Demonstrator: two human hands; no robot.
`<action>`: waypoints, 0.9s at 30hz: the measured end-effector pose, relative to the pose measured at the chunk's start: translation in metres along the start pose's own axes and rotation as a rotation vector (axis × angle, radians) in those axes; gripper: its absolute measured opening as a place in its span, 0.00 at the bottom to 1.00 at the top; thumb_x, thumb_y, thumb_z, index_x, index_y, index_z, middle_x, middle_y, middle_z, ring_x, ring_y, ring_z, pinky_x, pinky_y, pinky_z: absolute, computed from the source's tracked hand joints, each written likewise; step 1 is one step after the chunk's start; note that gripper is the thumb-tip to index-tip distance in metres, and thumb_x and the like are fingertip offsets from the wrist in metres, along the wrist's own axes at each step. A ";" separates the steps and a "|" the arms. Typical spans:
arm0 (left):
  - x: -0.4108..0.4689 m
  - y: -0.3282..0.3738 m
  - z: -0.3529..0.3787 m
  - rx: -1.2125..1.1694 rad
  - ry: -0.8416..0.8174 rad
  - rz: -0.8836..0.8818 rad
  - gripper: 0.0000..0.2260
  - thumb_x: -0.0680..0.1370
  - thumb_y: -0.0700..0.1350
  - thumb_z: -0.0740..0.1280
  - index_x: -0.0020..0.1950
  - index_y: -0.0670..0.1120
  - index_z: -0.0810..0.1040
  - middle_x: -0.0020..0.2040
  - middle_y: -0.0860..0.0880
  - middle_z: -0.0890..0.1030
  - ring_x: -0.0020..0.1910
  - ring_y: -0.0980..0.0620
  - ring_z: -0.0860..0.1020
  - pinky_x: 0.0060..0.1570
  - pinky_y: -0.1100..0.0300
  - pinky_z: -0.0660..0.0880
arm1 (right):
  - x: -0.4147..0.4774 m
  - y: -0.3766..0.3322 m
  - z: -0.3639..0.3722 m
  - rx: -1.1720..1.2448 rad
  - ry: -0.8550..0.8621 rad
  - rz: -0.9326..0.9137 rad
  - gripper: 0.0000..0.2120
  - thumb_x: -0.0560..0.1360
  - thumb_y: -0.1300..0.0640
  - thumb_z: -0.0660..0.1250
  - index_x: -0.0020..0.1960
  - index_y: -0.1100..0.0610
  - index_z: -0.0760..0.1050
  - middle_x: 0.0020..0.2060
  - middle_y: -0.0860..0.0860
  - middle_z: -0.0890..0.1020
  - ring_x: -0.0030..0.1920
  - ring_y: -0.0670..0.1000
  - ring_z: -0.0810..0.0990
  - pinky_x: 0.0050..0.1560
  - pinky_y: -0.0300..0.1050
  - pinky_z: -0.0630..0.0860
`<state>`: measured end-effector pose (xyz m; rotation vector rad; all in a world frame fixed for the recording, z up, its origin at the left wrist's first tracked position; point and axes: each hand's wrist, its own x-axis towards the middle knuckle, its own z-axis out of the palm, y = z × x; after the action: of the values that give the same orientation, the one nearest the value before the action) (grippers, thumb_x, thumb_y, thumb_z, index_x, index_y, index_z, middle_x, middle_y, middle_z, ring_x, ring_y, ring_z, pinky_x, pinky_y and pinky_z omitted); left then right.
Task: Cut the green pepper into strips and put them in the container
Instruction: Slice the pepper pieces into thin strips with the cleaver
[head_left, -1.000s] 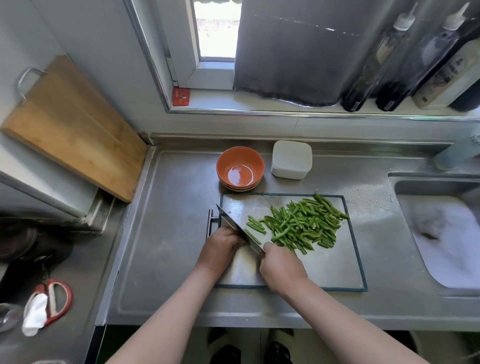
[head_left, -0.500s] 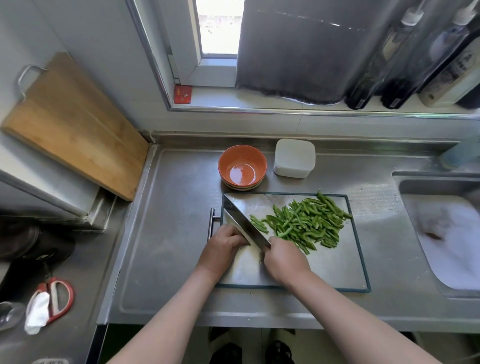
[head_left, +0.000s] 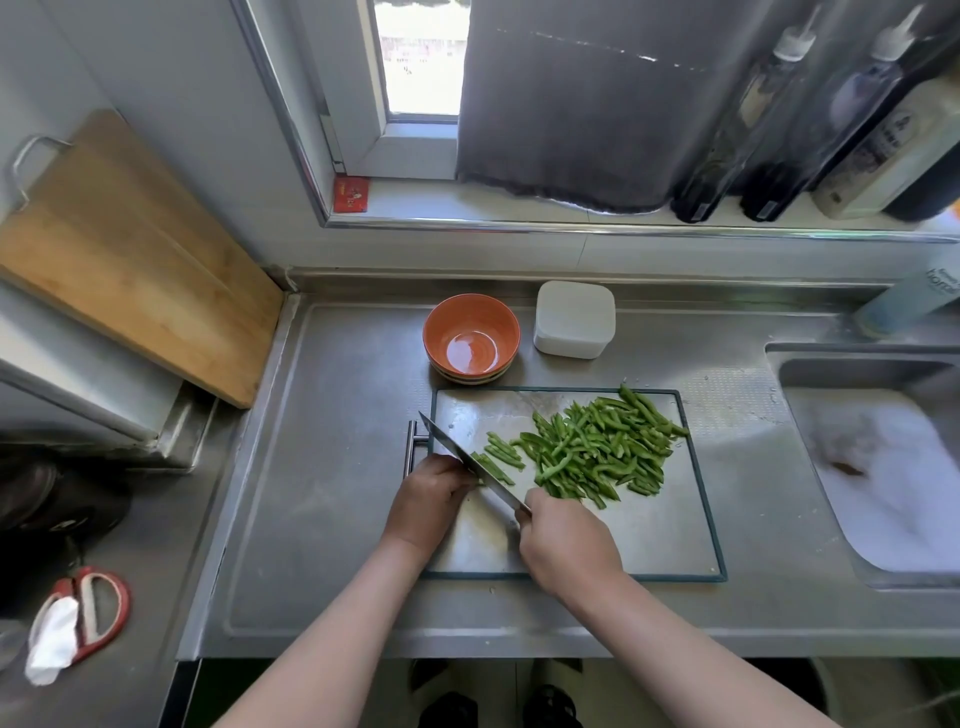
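Item: pepper strips (head_left: 597, 452), bright green, thin, uneven in length, logged as a loose heap on the far right part of the cutting board (head_left: 649, 530). The board is grey with a dark green rim. A few stray strips (head_left: 503, 456) lie apart from the heap, just beside the knife (head_left: 457, 452). Setting: the board lies flat on a steel surface (head_left: 322, 467). An orange bowl (head_left: 488, 317) and a white container (head_left: 574, 319) stand side by side just behind the board, and neither holds any pepper that we can see. A sink (head_left: 810, 374) is set in at the right. A wooden board (head_left: 130, 260) leans on the wall at the left, with red scissors (head_left: 98, 608) lower left. Behind are a window (head_left: 421, 57), a dark curtain (head_left: 571, 104) and tall bottles (head_left: 727, 130) on the sill. Position relative to the grip: the right grip (head_left: 566, 540) is closed round the knife handle at the near side of the board, with the blade running away to the far left and its edge down among the stray strips. The left grip (head_left: 431, 499) rests knuckles-up on the board's left edge, with its curled fingers against the blade's left face. We cannot tell whether it holds anything beneath. The heap lies near, to the right of both grips, touching neither.
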<state>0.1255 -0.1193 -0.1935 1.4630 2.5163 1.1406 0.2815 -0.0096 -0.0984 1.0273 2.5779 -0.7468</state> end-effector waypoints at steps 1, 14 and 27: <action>0.000 0.000 0.000 0.006 0.001 -0.003 0.11 0.73 0.48 0.66 0.40 0.46 0.87 0.40 0.48 0.84 0.44 0.54 0.75 0.45 0.65 0.72 | -0.001 0.000 0.000 -0.011 -0.006 -0.004 0.05 0.80 0.56 0.56 0.48 0.54 0.70 0.42 0.55 0.81 0.40 0.59 0.75 0.36 0.50 0.68; -0.002 -0.001 0.002 -0.010 -0.027 0.004 0.10 0.73 0.47 0.66 0.41 0.47 0.87 0.43 0.50 0.84 0.46 0.54 0.76 0.45 0.64 0.74 | 0.010 -0.013 0.003 -0.002 -0.084 0.055 0.04 0.76 0.63 0.56 0.45 0.55 0.67 0.40 0.54 0.77 0.39 0.58 0.72 0.35 0.49 0.65; -0.004 -0.002 0.000 -0.047 -0.107 -0.068 0.05 0.72 0.37 0.76 0.42 0.48 0.86 0.44 0.50 0.79 0.47 0.55 0.73 0.45 0.65 0.72 | 0.022 0.003 -0.003 0.105 -0.065 0.144 0.07 0.78 0.55 0.59 0.47 0.53 0.75 0.43 0.52 0.81 0.44 0.58 0.78 0.43 0.49 0.75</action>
<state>0.1263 -0.1235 -0.1960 1.3780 2.4312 1.0732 0.2682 0.0063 -0.1066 1.1853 2.4021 -0.8709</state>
